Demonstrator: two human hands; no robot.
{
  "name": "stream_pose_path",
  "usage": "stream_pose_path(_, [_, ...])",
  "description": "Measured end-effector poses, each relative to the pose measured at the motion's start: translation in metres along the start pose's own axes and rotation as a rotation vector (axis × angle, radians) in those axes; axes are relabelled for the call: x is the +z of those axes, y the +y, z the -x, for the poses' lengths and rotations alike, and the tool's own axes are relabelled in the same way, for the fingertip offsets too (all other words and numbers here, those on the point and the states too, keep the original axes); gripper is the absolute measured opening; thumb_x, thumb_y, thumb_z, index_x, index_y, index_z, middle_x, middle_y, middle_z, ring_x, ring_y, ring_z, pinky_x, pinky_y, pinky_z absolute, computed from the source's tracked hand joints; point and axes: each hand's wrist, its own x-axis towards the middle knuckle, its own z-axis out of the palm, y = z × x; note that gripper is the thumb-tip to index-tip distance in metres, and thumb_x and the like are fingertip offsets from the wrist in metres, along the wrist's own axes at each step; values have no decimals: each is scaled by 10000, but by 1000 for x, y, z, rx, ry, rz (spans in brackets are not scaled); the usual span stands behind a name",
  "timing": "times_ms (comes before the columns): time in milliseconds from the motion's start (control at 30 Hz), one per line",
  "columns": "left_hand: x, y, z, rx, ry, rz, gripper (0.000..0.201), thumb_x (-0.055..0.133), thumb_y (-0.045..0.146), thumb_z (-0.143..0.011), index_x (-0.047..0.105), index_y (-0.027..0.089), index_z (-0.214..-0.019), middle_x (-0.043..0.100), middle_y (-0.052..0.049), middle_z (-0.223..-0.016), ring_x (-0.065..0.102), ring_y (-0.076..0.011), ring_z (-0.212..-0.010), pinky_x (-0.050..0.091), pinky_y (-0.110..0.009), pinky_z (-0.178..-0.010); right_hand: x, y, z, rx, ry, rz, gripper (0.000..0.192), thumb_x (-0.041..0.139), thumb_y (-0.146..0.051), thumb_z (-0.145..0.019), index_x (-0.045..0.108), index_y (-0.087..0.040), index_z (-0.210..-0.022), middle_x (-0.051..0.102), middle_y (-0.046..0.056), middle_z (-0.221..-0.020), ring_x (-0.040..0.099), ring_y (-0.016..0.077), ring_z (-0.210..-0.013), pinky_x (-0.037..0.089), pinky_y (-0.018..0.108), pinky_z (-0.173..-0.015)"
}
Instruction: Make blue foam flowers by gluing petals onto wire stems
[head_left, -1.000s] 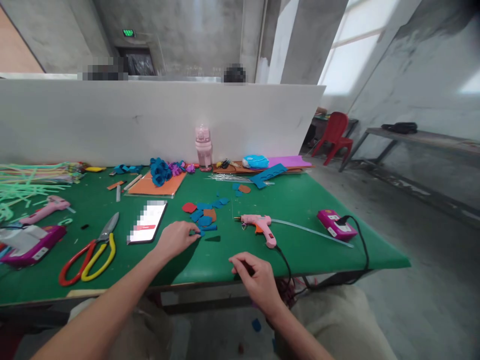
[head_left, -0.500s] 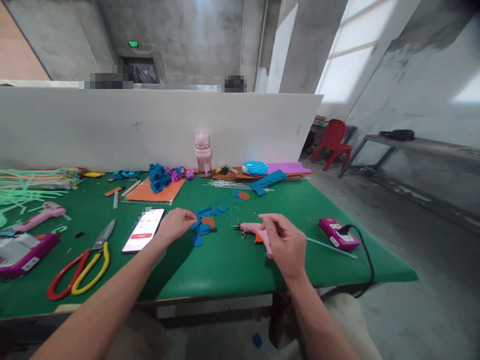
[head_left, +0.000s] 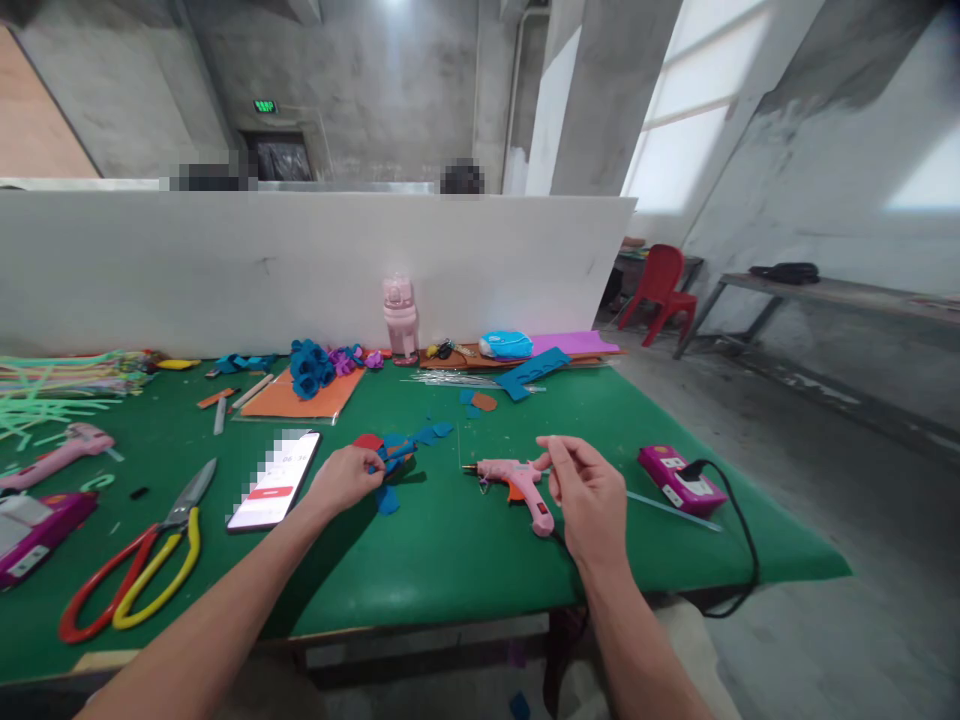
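Note:
My left hand (head_left: 346, 482) is closed in a pinch over a small pile of blue cut pieces (head_left: 388, 500). Between its fingertips is a blue piece (head_left: 397, 452), partly hidden by them. A red piece (head_left: 367, 441) shows just behind that hand. My right hand (head_left: 591, 495) hovers beside a pink glue gun (head_left: 517, 478), thumb and forefinger pinched together. What they hold, if anything, is too small to make out. The glue gun lies on its side, its nozzle pointing left toward the blue pieces. A phone (head_left: 276, 482) lies left of my left hand.
Red-and-yellow scissors (head_left: 161, 550) and another pink glue gun (head_left: 67, 455) lie at left. A magenta power strip (head_left: 679, 480) with a black cable sits at right. Blue rolled flowers (head_left: 311, 368), a pink bottle (head_left: 401, 320) and a white partition (head_left: 300, 250) are at the back.
My left hand has drawn slightly left and down, with a blue piece at its fingertips; the brown piece there no longer shows. My right hand has moved right, uncovering the glue gun's handle. The view has shifted a little.

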Motion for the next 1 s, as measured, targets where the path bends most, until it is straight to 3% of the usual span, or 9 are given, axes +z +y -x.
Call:
stream_pose_path(233, [0,-8,0,-45,17,185,231,522,350,-665,693,194,-661,592,3,-556,515,-137,-530,306,-224,-505,8,0,5,27,-80,17,295,526,-416,-799,625,-141,-839,593,15,-601,423,67,-391,329,178,-366])
stream_pose_path(433, [-6,0,8,-95,146,372,321,498,413,-701,697,164,-730,454,35,-441,405,-115,-456,234,-218,-451,20,5,15,102,-180,-45,296,540,-428,-782,633,-148,-763,623,26,-637,434,52,-383,360,180,-376])
stream_pose_path(500, [-9,9,15,-52,181,393,327,493,417,-718,695,163,-763,444,42,-440,382,-106,-446,226,-215,-447,31,9,24,209,-304,-106,295,564,-435,-762,627,-148,-784,630,29,-660,422,42,-374,358,171,-356])
stream_pose_path(600, [-7,24,28,99,177,365,303,480,386,-755,689,183,-836,470,46,-457,394,-99,-451,252,-207,-459,47,18,38,498,-531,-276,373,610,-463,-719,591,-140,-903,659,52,-737,480,56,-401,410,174,-366])
stream_pose_path(700, [1,36,39,282,156,306,246,478,314,-776,680,206,-866,600,23,-580,465,-96,-496,311,-203,-508,56,27,45,761,-604,-461,434,566,-515,-743,553,-116,-913,674,96,-761,555,82,-457,468,195,-430])
stream_pose_path(767, [6,41,44,407,127,244,239,461,303,-802,680,222,-853,660,1,-694,533,-107,-588,343,-203,-567,57,31,45,860,-613,-522,448,516,-555,-760,533,-122,-873,672,96,-714,571,94,-457,475,203,-434])
stream_pose_path(900, [10,45,49,487,81,159,258,438,307,-826,688,249,-848,681,-17,-739,567,-133,-677,351,-219,-617,56,34,44,844,-645,-475,380,573,-510,-726,514,-140,-789,653,58,-644,555,93,-422,461,198,-394])
stream_pose_path(1000, [8,46,48,411,23,271,253,468,335,-805,689,252,-896,654,-3,-676,533,-124,-612,339,-217,-578,57,34,47,756,-591,-427,329,713,-367,-608,508,-144,-736,626,8,-607,534,72,-403,438,168,-375])
